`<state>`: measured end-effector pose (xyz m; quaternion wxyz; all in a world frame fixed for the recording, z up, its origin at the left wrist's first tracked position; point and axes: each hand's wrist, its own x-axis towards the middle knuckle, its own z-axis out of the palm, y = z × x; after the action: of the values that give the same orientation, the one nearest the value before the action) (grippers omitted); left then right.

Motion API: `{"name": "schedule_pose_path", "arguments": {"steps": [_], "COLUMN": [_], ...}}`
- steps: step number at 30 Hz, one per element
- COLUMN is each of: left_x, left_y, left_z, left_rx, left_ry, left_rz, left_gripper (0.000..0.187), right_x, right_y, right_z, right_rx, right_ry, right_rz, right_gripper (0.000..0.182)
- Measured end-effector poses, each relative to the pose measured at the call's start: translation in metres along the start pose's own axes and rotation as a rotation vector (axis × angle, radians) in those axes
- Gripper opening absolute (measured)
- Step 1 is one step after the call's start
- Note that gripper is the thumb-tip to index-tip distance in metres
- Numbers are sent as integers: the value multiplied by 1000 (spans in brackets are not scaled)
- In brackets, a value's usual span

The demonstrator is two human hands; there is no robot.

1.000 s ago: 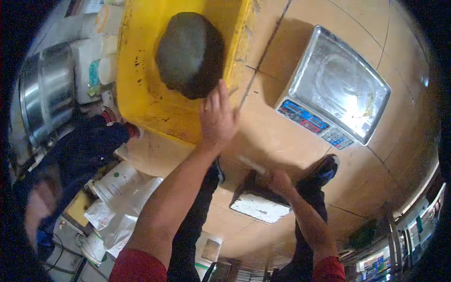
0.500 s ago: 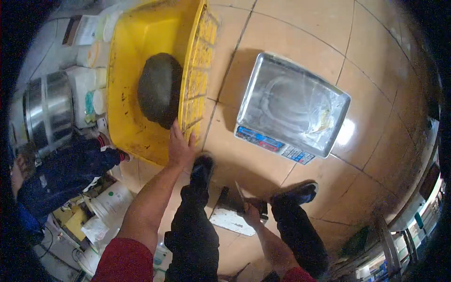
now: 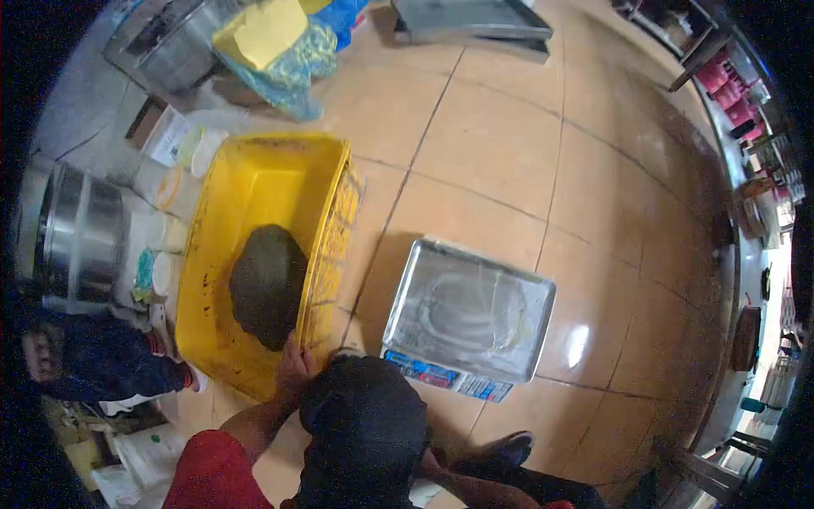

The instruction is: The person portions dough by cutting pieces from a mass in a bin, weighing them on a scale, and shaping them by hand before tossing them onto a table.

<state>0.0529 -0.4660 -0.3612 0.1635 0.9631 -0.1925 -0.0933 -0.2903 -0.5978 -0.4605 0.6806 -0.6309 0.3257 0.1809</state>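
A yellow plastic crate (image 3: 318, 254) stands on the tiled floor, with a smooth dark grey-brown lump (image 3: 270, 284) lying inside. My left hand (image 3: 295, 366) is closed over the near part of the crate's right rim. To the right sits a digital scale (image 3: 424, 370) with a shallow metal pan (image 3: 475, 310) on top, white smears on its surface. My right hand (image 3: 431, 467) is low in the view, mostly behind my raised dark-trousered knee (image 3: 365, 416). Its fingers and anything in them are hidden.
Metal pots (image 3: 80, 237) and white tubs (image 3: 170, 276) line the left side. Another person's dark sleeve (image 3: 119, 356) reaches in there. At the back are a yellow block (image 3: 259, 34) on plastic wrapping and a metal tray (image 3: 471, 21). Shelving runs along the right.
The view has tilted up, showing more floor ahead. My knee has risen into view, covering most of my right hand and the flat blade it held. My left hand stays on the crate's rim.
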Motion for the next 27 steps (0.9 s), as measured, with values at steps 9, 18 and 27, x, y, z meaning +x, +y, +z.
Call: {"name": "schedule_pose_path", "arguments": {"steps": [9,18,27], "left_x": [-12,-57,-138], "left_y": [-30,-4,-87], "left_z": [25,-36,-14], "left_rx": [36,-301,-79], "left_ry": [51,148,185], "left_rz": [33,-139,-166], "left_gripper": [60,54,44], "right_x": [37,79,91], "right_y": [-52,-155,-178], "right_z": [-19,-108,-143], "right_rx": [35,90,494], "right_ry": [198,548,677], "right_rz": [-131,-332,-509], "right_gripper": [22,25,22]}}
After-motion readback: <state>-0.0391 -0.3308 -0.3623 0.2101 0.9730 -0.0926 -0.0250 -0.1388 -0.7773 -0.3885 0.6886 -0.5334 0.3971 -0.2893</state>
